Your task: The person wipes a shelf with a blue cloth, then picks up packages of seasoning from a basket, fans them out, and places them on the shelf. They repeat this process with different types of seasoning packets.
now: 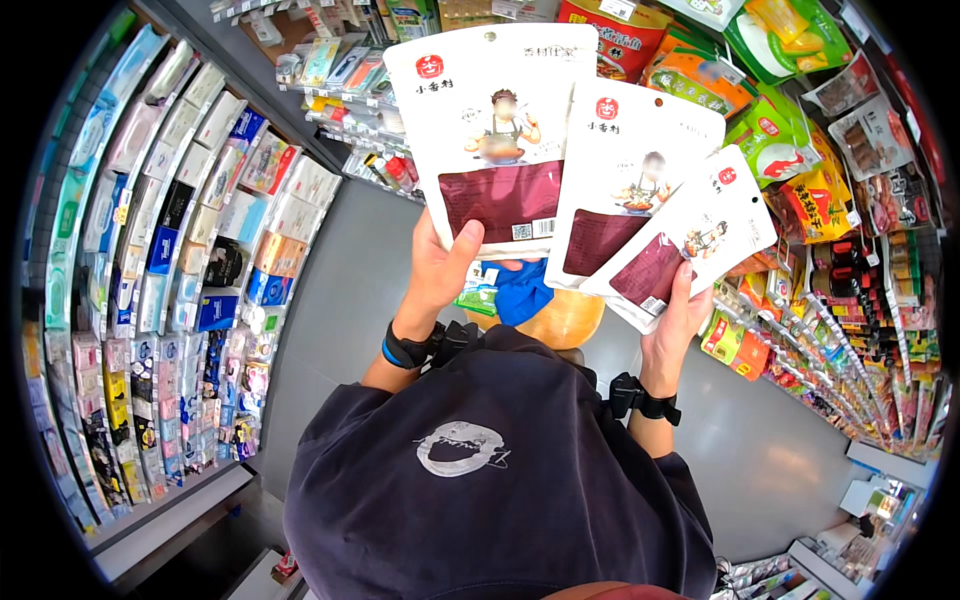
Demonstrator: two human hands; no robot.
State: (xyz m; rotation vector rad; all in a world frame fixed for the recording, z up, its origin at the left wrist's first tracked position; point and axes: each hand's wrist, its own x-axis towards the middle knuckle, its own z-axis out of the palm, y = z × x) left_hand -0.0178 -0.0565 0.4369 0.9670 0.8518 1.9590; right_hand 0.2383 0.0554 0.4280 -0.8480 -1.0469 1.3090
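Observation:
My left hand (442,259) grips the lower left corner of a large white food pouch (469,112), thumb on its front. This pouch has a dark red lower panel, a cartoon cook and a hang hole at the top. My right hand (679,300) pinches the bottom of a fan of similar pouches, thumb on the front one. The small pouch (731,217) lies in front, overlapping a medium pouch (607,161) behind it. The medium pouch's upper left edge meets the large pouch. Below them, a blue cloth or bag (525,289) and a green-and-white packet (478,289) rest on a round wooden stool seat (574,319).
Shelves of tissue packs (217,247) line the left. Hanging seasoning packets (772,142) and snack shelves (832,322) stand at the right. More shelves with small goods (345,67) are at the far end. Grey floor (337,262) runs between them.

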